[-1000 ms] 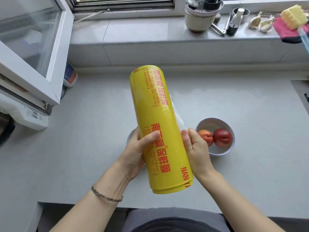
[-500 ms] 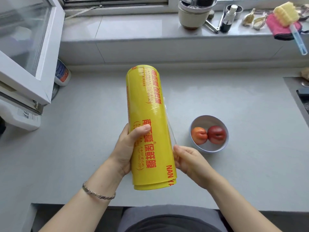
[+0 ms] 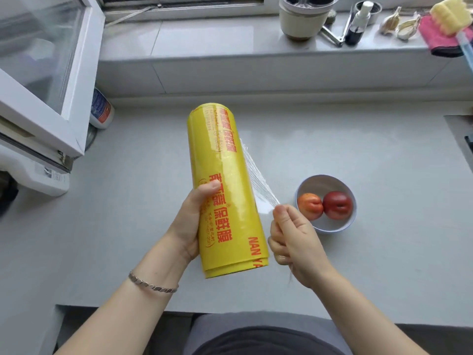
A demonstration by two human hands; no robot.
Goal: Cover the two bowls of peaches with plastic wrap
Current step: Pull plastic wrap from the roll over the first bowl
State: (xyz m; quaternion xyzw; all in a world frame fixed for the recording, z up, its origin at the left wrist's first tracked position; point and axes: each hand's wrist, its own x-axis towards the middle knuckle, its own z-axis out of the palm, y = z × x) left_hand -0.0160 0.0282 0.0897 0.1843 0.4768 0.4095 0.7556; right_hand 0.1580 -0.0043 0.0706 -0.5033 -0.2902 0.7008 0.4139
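A large yellow roll of plastic wrap with red lettering [image 3: 225, 190] is held over the middle of the grey bench [image 3: 122, 226], its length running from the front edge toward the back. It is gripped low down by the left hand [image 3: 190, 221], thumb laid across the front. A stretched strip of clear film [image 3: 258, 185] is pinched between thumb and forefinger of the right hand [image 3: 291, 234], the other fingers curled. Toward the right edge, just beyond that hand, a white bowl [image 3: 322, 183] is seen, with an orange peach [image 3: 309, 205] and a red peach [image 3: 337, 204] touching inside.
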